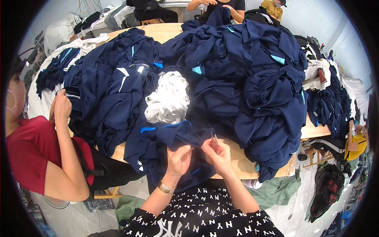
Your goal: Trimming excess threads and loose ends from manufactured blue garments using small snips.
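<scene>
A navy garment [167, 138] with a bright blue strip along its upper edge is spread before me, hanging over the table's near edge. My left hand [179, 160] is closed on its cloth, thumb on top. Close by on the right, my right hand [218, 157] grips small metal thread snips [214, 140], their two points sticking up past the thumb. Navy cloth also runs between the two hands, and the right fingertips lie against it. Just beyond the garment sits a heap of white elastic or tape [167, 98].
Big piles of navy garments [272, 91] cover much of the wooden table [158, 32]. A co-worker in a red shirt [33, 148] handles cloth at my left. Another person's hands [233, 12] work across the table. A green cloth [276, 191] lies on the floor at right.
</scene>
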`<state>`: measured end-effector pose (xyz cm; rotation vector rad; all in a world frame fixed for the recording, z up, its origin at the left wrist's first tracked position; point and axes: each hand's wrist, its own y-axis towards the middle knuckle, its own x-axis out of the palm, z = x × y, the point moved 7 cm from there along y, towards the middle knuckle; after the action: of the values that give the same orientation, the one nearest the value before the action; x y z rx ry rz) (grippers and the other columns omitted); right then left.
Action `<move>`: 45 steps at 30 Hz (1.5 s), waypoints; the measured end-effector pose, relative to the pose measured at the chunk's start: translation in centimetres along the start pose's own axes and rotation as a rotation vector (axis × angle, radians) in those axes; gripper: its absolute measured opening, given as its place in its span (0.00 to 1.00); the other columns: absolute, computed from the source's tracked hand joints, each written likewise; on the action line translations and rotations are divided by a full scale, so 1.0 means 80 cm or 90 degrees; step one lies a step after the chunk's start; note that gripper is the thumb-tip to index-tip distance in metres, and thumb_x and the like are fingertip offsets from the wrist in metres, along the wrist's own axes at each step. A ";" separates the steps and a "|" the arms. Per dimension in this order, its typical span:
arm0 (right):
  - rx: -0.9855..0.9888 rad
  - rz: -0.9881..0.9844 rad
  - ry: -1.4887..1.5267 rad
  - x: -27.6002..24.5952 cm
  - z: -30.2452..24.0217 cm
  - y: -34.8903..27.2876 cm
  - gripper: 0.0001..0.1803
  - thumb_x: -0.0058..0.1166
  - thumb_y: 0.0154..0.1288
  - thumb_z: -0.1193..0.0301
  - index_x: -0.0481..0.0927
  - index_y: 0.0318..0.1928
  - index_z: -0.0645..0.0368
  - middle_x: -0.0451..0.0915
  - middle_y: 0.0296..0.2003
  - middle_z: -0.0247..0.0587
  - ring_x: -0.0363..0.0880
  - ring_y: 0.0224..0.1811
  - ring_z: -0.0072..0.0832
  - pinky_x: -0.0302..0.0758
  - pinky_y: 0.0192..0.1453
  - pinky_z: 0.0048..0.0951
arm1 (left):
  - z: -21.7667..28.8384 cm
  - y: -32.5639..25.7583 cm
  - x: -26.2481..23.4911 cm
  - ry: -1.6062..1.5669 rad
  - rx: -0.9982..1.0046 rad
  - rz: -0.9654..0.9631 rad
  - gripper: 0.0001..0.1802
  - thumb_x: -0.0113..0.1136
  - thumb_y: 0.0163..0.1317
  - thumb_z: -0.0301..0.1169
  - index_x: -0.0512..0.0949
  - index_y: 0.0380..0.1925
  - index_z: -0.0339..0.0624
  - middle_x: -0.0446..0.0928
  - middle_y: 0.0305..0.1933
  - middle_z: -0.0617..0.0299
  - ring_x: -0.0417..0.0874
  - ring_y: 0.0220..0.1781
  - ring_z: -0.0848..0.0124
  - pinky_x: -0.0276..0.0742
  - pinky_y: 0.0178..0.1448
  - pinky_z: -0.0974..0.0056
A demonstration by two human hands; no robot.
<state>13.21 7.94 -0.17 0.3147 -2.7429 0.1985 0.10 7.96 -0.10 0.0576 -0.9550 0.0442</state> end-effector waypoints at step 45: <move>-0.280 -0.041 -0.577 0.011 -0.042 0.012 0.12 0.46 0.51 0.85 0.73 0.38 0.62 0.75 0.31 0.43 0.77 0.30 0.33 0.72 0.33 0.30 | 0.016 0.002 0.027 1.015 0.226 -0.225 0.10 0.67 0.50 0.28 0.79 0.33 0.43 0.76 0.34 0.58 0.79 0.35 0.60 0.76 0.37 0.60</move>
<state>13.30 9.28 3.15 0.4441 -3.5116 -0.7346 0.31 8.07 2.39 0.4424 0.6724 -0.0673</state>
